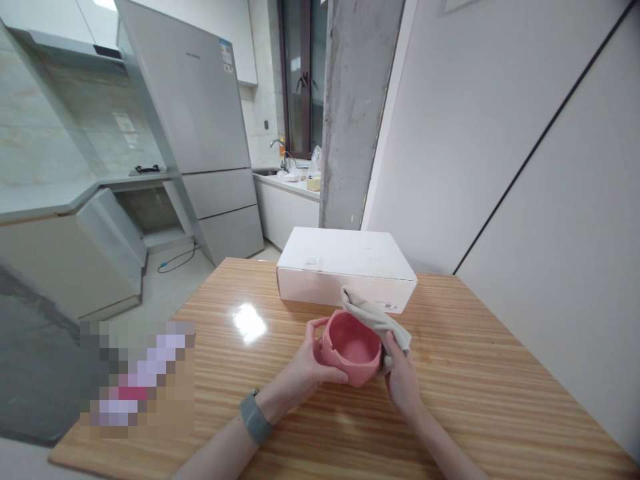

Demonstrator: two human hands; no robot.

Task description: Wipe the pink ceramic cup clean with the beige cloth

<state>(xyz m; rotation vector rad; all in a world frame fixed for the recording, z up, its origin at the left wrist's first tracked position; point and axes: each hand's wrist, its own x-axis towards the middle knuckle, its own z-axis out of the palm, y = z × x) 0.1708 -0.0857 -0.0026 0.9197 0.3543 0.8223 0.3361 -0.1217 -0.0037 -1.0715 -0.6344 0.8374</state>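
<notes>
A pink bowl-shaped dish (350, 350) is held tilted just above the wooden table (475, 373). My left hand (309, 363) grips its left side, thumb over the rim and fingers under the base. My right hand (400, 377) is closed on a beige cloth (373, 315), which is pressed against the dish's right rim and drapes back over it. A grey band sits on my left wrist.
A flat white box (345, 267) lies on the table just behind the dish. A blurred patch covers the table's left front corner. Beyond the table are a fridge (200, 133), a counter with a sink (285, 175), a concrete pillar and white walls to the right.
</notes>
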